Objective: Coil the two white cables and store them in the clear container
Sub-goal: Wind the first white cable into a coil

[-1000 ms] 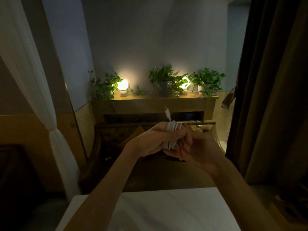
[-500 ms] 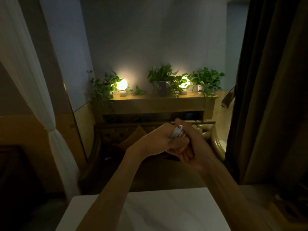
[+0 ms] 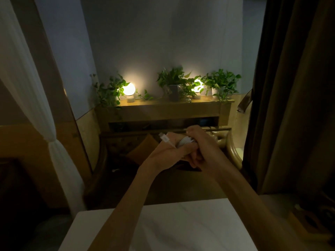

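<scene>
A coiled white cable [image 3: 185, 141] sits bunched between my two hands, held up in front of me above the far edge of the white table [image 3: 181, 223]. My left hand [image 3: 168, 153] grips the coil from the left, and the cable's white plug end [image 3: 165, 140] sticks out over its knuckles. My right hand [image 3: 201, 151] is closed over the coil from the right and above. Most of the coil is hidden by my fingers. No second cable or clear container is in view.
A wooden shelf [image 3: 163, 109] at the back carries potted plants [image 3: 175, 84] and two glowing round lamps [image 3: 129, 89]. A wooden bench with a cushion [image 3: 143, 147] stands below it. A white curtain [image 3: 32, 87] hangs left, a dark curtain [image 3: 290, 87] right.
The plug end that stood up above the coil a second ago now points up-left over my left knuckles. My right hand has wrapped round over the top of the coil.
</scene>
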A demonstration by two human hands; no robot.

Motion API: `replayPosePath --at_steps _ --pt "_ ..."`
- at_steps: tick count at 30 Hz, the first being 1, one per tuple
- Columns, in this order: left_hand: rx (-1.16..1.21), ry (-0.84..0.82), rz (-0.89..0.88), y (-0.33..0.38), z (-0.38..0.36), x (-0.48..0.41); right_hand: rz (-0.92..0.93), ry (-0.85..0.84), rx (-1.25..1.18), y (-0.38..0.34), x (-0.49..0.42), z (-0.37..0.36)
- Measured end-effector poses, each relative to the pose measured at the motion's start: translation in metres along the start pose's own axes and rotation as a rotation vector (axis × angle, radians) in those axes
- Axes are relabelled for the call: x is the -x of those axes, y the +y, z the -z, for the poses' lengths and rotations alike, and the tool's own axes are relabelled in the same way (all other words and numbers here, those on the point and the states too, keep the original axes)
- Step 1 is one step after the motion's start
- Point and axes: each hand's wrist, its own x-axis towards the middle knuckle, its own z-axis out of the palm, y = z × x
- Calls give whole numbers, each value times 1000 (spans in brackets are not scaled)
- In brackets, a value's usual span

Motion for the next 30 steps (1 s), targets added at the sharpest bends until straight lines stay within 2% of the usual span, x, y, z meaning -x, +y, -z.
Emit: replayPosePath --at_steps 4,6,9,10,11,14,16,18,23,26,28,30 --pt "-405 119 -163 -19 3 3 69 -1 -1 5 1 -1" --pt "-484 153 -105 -17 -1 9 100 -5 -25 3 3 0" --pt "-391 281 -131 -15 -9 6 192 24 53 -1 -1 -3" --pt "-335 287 -74 -10 -11 3 209 38 97 -3 -3 -4" --pt "-149 260 68 -8 -9 2 219 47 164 -6 -3 -5" --pt "67 181 276 -11 9 -3 240 -18 315 -6 1 -1" --pt "357 344 224 -3 14 0 311 -43 389 -2 7 -3" --pt "468 325 249 -3 15 6 422 4 461 7 8 -6" --pt "570 241 454 -5 21 2 497 85 808 22 0 -11" --pt "410 246 464 2 20 5 593 107 1050 25 0 -10" --pt "219 253 408 -2 19 10 597 104 922 19 3 -10" --pt "220 237 306 -8 22 18 484 14 737 10 8 -8"
